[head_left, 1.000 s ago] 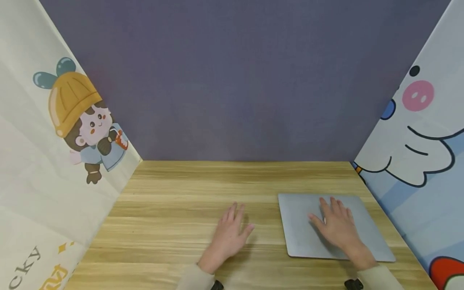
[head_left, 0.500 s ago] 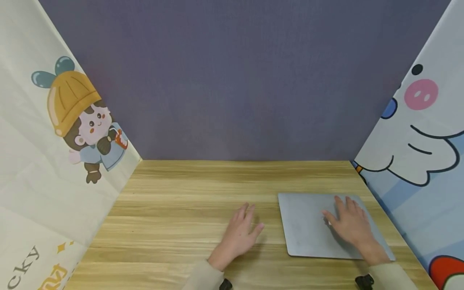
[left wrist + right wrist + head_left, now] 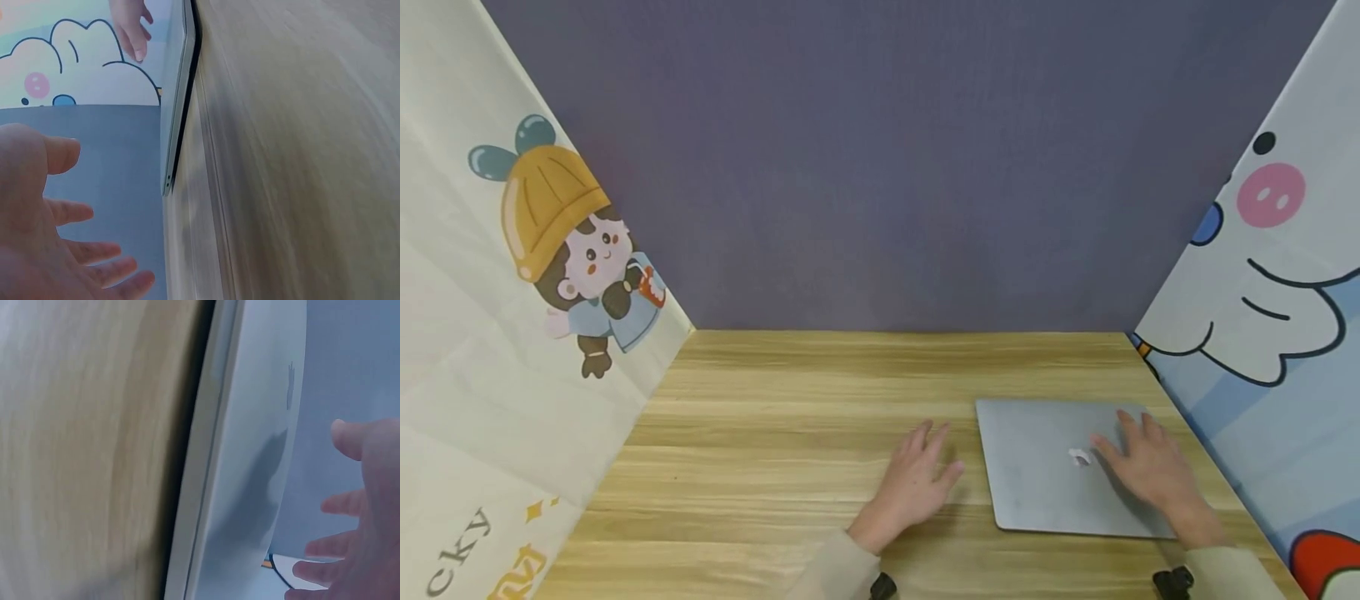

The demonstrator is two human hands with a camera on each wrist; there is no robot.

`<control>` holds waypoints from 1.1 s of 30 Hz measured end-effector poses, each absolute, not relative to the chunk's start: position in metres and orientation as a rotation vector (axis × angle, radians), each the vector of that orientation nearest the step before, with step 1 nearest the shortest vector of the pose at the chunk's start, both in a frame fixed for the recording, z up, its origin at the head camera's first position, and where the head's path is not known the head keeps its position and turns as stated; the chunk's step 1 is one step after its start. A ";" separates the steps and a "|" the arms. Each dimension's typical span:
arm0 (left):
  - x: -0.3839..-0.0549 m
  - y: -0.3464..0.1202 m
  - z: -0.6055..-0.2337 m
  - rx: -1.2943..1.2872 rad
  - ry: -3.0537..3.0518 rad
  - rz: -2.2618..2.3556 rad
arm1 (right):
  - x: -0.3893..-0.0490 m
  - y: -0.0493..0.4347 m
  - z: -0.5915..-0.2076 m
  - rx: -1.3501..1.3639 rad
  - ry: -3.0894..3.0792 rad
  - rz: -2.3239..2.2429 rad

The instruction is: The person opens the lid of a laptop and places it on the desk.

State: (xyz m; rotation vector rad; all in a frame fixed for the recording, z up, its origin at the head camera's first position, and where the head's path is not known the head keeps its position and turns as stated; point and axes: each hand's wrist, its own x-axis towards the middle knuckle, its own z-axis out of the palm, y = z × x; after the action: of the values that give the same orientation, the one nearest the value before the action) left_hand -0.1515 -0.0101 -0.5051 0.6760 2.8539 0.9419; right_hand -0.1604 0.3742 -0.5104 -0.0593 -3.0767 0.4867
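A closed silver laptop (image 3: 1037, 475) lies flat on the right part of the wooden table, a small logo (image 3: 1080, 457) on its lid. Over the lid's right half hovers my right hand (image 3: 1153, 471), fingers spread; in the right wrist view a gap shows between this hand (image 3: 356, 519) and the laptop (image 3: 250, 456), with its shadow on the lid. My left hand (image 3: 913, 479) is held above the table left of the laptop, its fingers extended and holding nothing. In the left wrist view, the laptop's edge (image 3: 178, 112) stands beyond the left hand (image 3: 56, 231).
The wooden table (image 3: 760, 433) meets a dark grey-blue panel (image 3: 880, 167) at the back. A white printed curtain (image 3: 467, 333) borders the left side, and a cartoon-printed curtain (image 3: 1285, 333) borders the right.
Both hands have moved to the right. The right hand has slid across above the lid, uncovering the logo, and the left hand has come closer to the laptop, which has stayed in place.
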 end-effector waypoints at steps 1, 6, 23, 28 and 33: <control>-0.151 -0.009 -0.504 0.672 2.850 0.945 | -0.160 0.377 -0.511 -0.062 -3.077 0.485; -0.152 -0.003 -0.503 0.652 2.847 0.969 | -0.160 0.391 -0.509 -0.084 -3.093 0.497; -0.155 0.022 -0.505 0.606 2.748 1.083 | -0.157 0.416 -0.518 -0.139 -3.131 0.485; -0.154 0.026 -0.507 0.605 2.741 1.083 | -0.154 0.418 -0.520 -0.141 -3.128 0.498; -0.153 0.032 -0.507 0.581 2.725 1.079 | -0.153 0.423 -0.520 -0.115 -3.110 0.502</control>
State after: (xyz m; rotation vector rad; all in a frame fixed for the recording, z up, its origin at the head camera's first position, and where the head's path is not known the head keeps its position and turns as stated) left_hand -0.1535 0.0320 -0.5072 0.5807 2.7253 1.0789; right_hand -0.1533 0.4235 -0.5202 -0.1153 -3.1104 0.5015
